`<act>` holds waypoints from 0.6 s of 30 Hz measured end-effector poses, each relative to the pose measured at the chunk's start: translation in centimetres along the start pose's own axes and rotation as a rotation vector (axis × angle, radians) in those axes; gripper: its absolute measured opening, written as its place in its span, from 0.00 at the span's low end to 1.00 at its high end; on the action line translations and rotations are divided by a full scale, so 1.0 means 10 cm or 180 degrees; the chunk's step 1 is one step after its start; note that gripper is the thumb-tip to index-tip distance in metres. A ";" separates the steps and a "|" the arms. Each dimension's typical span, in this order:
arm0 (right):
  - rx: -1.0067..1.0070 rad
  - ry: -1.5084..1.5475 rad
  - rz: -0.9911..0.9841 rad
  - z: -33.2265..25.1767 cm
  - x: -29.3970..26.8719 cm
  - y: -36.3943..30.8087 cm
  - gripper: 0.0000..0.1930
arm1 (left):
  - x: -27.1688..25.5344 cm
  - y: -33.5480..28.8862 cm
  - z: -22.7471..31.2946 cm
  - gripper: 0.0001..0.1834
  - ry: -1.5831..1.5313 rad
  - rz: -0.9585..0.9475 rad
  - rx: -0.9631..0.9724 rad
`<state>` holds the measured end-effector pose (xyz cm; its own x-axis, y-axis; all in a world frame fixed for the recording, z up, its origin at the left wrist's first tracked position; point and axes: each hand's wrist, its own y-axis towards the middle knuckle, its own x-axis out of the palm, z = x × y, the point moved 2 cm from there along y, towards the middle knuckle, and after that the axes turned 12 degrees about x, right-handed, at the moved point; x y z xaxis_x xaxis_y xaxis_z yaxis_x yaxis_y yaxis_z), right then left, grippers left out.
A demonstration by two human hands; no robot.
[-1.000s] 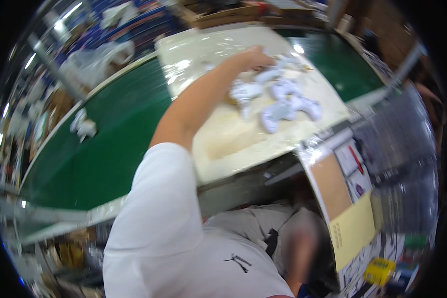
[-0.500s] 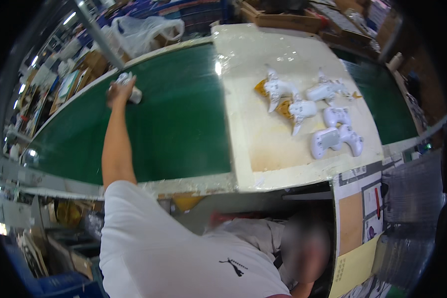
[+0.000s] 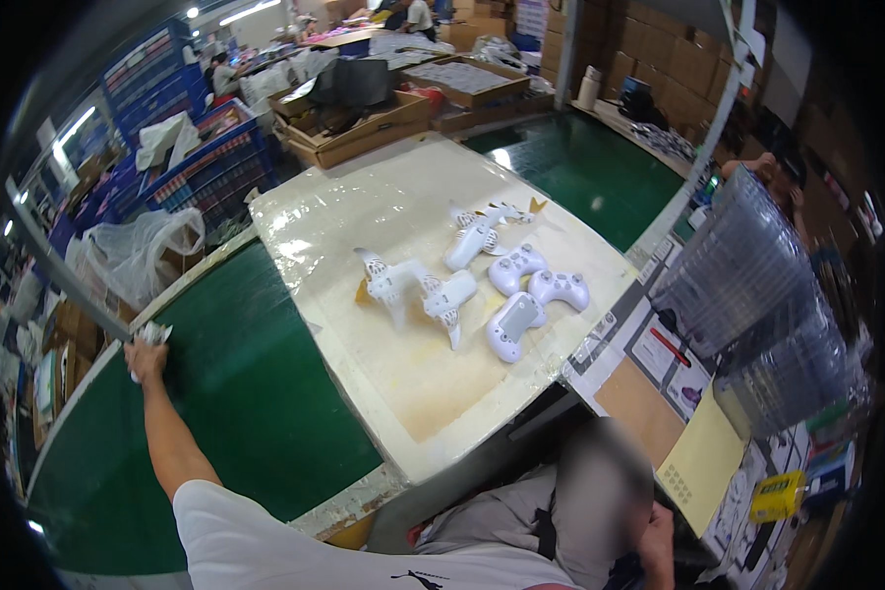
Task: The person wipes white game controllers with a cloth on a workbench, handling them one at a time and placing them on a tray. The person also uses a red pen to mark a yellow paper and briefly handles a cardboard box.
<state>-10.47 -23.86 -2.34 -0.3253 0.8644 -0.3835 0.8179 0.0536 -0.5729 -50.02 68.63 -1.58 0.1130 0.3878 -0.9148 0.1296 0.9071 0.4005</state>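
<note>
My left arm reaches out to the far left side of the green surface (image 3: 236, 393). There my left hand (image 3: 147, 362) is closed round a white toy (image 3: 155, 334), mostly covered by the fingers. Low on the right, beside my grey-trousered leg, is my right hand (image 3: 656, 541), its fingers partly hidden by a blurred patch. On the cream board (image 3: 413, 413) lie several white toys with fins and gold parts: one at the left (image 3: 391, 285), one beside it (image 3: 447, 300), and one farther back (image 3: 474, 239). Three white remote controllers (image 3: 516, 324) lie together right of them.
Cardboard trays (image 3: 364, 128) stand behind the board, with a blue crate (image 3: 216, 157) and a clear plastic bag (image 3: 143, 246) to their left. Stacked clear plastic trays (image 3: 747, 275) rise at the right, near a red pen (image 3: 671, 346) and a yellow box (image 3: 777, 497).
The view has swung to the right, so the board and controllers sit farther left in the picture. My left hand still holds the white toy, now at the green surface's far edge.
</note>
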 end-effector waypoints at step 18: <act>0.0690 0.0206 0.2459 1.93 -3.99 -1.75 0.11 | -0.04 -0.08 0.30 0.42 -0.2284 -0.0660 0.0531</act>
<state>-20.94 -68.96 8.96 0.3283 0.6452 -0.6899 0.6880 -0.6638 -0.2934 -47.26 67.30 -1.41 0.6749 -0.0407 -0.7368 0.3584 0.8909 0.2791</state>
